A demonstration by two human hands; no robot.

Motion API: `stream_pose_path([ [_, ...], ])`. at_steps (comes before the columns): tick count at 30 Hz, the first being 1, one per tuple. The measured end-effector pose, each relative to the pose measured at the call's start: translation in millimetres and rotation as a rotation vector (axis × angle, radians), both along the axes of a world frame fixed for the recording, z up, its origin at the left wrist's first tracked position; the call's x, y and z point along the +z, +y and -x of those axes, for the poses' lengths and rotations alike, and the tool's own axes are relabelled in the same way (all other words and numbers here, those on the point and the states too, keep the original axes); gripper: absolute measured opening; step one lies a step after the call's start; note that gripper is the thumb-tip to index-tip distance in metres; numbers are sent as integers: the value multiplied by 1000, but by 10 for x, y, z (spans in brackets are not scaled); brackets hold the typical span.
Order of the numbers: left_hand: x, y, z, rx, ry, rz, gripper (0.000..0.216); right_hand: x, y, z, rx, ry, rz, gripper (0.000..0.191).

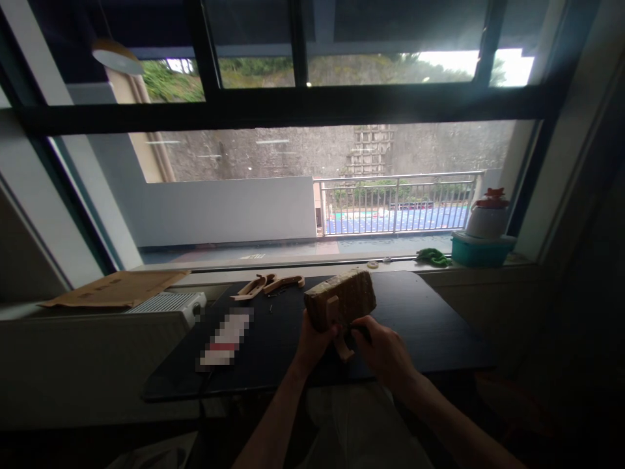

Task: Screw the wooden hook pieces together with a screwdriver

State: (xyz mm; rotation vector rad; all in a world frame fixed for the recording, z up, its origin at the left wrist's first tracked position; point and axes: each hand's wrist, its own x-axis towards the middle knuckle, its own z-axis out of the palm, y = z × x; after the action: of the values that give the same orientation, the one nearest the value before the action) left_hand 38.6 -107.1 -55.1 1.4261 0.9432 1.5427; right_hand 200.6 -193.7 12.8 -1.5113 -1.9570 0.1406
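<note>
A brown block (pixel 359 290) with a shiny, worn-looking surface is tilted above the dark table, near its middle. Against its near face lies a curved light-wood hook (pixel 333 309), its lower end bent out toward me. My left hand (pixel 315 342) is closed round the block's lower left side, the thumb pressing on the wooden hook. Close by on the right, my right hand (pixel 385 345) is closed on a dark-handled tool (pixel 361 331) pointing at the hook. Shadow hides the tool's tip, so its kind is unclear.
More curved wooden hooks (pixel 273 283) lie at the table's back left, with small dark screw-like bits (pixel 271 307) nearby. A blurred-out flat item (pixel 227 339) rests at left. On the windowsill are a green cloth (pixel 432 256), a teal box (pixel 481 251) and a tape roll (pixel 373 265).
</note>
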Motion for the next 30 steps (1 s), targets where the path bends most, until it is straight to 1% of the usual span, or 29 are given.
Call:
stream_pose_path([
  [3,-8,5,-5,1,-7,3,28,-116,-37,24,-56,42,24,27],
  [5,-14,9,-6,8,-6,3,27,-112,-59,24,-58,40,39,27],
  [8,-9,8,-1,17,4,0,26,8,-76,-2,-3,-14,23,23],
  [11,5,-1,5,22,21,0,26,166,-77,-19,82,-215,-56,28],
  [13,12,-6,8,26,31,3,26,231,-72,-11,111,-342,-86,27],
  [14,14,-8,9,27,33,4,26,243,-68,-4,118,-366,-90,27],
  [15,14,-10,10,28,35,5,26,240,-65,4,122,-352,-86,26],
  [17,13,-12,11,27,33,4,27,195,-61,19,110,-255,-66,24],
  [20,8,-12,11,19,30,3,27,79,-65,40,34,-63,-2,23],
  [23,-7,-1,12,14,35,-2,28,-4,-74,62,-37,29,46,26],
  [25,-22,10,13,13,40,-7,28,-5,-77,67,-46,36,49,27],
  [27,-38,22,13,9,45,-12,29,42,-78,55,-31,20,44,26],
  [30,-55,35,15,9,49,-20,28,162,-81,18,29,-115,2,23],
])
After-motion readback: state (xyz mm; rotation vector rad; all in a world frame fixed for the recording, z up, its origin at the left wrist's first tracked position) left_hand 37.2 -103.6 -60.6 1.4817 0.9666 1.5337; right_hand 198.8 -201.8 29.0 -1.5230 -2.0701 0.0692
